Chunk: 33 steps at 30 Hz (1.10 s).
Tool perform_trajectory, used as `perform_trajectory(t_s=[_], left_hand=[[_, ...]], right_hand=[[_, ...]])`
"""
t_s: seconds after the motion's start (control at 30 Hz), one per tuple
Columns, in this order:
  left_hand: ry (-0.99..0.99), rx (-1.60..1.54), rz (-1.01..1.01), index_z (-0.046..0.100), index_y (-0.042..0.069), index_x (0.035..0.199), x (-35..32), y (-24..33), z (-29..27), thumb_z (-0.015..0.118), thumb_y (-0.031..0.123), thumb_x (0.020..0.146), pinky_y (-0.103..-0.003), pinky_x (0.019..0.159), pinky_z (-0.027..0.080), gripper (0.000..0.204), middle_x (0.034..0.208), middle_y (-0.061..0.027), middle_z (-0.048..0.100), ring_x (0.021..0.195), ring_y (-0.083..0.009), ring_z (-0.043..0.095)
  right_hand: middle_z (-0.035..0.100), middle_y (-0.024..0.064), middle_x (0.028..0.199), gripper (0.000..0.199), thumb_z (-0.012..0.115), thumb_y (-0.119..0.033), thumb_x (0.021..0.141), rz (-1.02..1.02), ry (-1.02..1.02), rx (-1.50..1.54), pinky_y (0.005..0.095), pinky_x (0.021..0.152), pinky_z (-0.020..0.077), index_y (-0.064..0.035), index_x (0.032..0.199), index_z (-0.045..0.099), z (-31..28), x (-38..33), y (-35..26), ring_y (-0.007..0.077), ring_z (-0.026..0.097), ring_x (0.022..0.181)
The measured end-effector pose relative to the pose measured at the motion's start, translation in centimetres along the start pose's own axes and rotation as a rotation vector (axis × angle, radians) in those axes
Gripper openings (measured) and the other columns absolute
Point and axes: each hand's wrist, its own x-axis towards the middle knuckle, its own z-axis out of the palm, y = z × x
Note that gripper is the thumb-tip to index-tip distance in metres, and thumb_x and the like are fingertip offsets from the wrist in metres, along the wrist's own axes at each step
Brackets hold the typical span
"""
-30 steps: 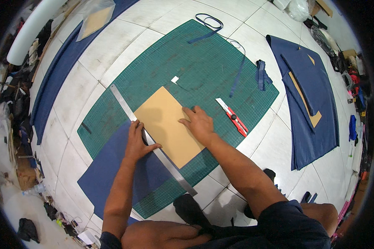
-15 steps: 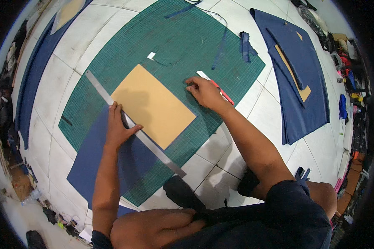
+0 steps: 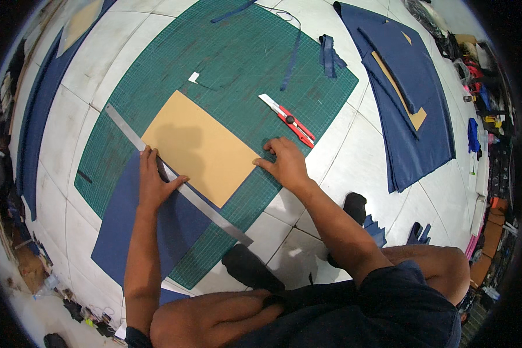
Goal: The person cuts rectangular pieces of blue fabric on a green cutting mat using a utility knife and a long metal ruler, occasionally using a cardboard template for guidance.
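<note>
My left hand lies on a long steel ruler, thumb and fingertips spread and pressing it down. The ruler runs diagonally along the lower left edge of a tan rectangular sheet, which has a thin blue border on some edges. Blue sheet material extends from the ruler toward me. At the tan sheet's right corner is my right hand, fingers bent and apart, its thumb at that corner; I see nothing held. A red utility knife rests on the green cutting mat beyond my right hand.
Blue strips and a small white piece lie on the mat. Folded blue material with tan pieces is on the tiled floor at right; a long blue roll lies left. My foot is by the mat's near edge.
My right hand has moved from beside the knife toward me, to the tan sheet's right corner, leaving the knife in full view. My left hand stays on the ruler. The whole view has shifted slightly.
</note>
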Motion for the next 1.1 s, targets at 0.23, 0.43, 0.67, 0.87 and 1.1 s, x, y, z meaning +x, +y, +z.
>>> perform_trajectory(t_s=[0.23, 0.43, 0.67, 0.87, 1.1], left_hand=[[-0.02, 0.004, -0.026, 0.039, -0.002, 0.147, 0.0, 0.7, -0.4, 0.094, 0.051, 0.059, -0.052, 0.122, 0.027, 0.117, 0.16, -0.0238, 0.029, 0.15, -0.0458, 0.023], [-0.015, 0.035, -0.007, 0.039, -0.002, 0.147, 0.0, 0.8, -0.2, 0.093, 0.051, 0.06, -0.053, 0.121, 0.028, 0.116, 0.158, -0.0245, 0.031, 0.149, -0.0463, 0.025], [-0.022, 0.032, -0.007, 0.04, -0.004, 0.146, -0.1, 0.1, -0.1, 0.092, 0.054, 0.061, -0.053, 0.121, 0.028, 0.115, 0.158, -0.0268, 0.03, 0.149, -0.046, 0.026], [-0.024, 0.067, 0.001, 0.042, -0.007, 0.144, 0.2, 0.4, -0.4, 0.09, 0.06, 0.061, -0.052, 0.122, 0.027, 0.117, 0.157, -0.0275, 0.032, 0.148, -0.0464, 0.026], [-0.003, 0.044, 0.016, 0.043, -0.006, 0.143, 0.1, -0.1, -0.3, 0.089, 0.062, 0.06, -0.052, 0.121, 0.027, 0.117, 0.155, -0.0288, 0.034, 0.147, -0.0474, 0.028]], right_hand=[[0.062, 0.0133, 0.095, 0.038, 0.084, -0.029, 0.077, 0.02, -0.015, 0.066, 0.0446, 0.08, 0.0497, -0.0049, 0.099, 0.065, 0.0, 0.0, 0.2, 0.0337, 0.062, 0.093], [0.061, 0.0125, 0.093, 0.037, 0.084, -0.029, 0.077, -0.011, 0.015, 0.069, 0.0446, 0.079, 0.0496, -0.0065, 0.098, 0.065, 0.2, -0.1, 0.9, 0.034, 0.062, 0.091], [0.06, 0.0129, 0.094, 0.038, 0.083, -0.032, 0.077, -0.027, -0.035, 0.037, 0.0458, 0.076, 0.0491, -0.0069, 0.099, 0.064, 0.0, 0.3, 0.3, 0.0348, 0.062, 0.091], [0.061, 0.0155, 0.12, 0.054, 0.086, -0.029, 0.074, -0.367, -0.05, -0.022, 0.046, 0.092, 0.0477, -0.0072, 0.118, 0.064, 0.8, 4.9, -5.8, 0.035, 0.059, 0.112], [0.026, 0.0156, 0.164, 0.109, 0.093, -0.028, 0.064, -0.653, -0.55, -0.468, 0.0545, 0.121, 0.0269, -0.0155, 0.156, 0.036, 6.0, 12.3, -14.6, 0.0392, 0.022, 0.152]])
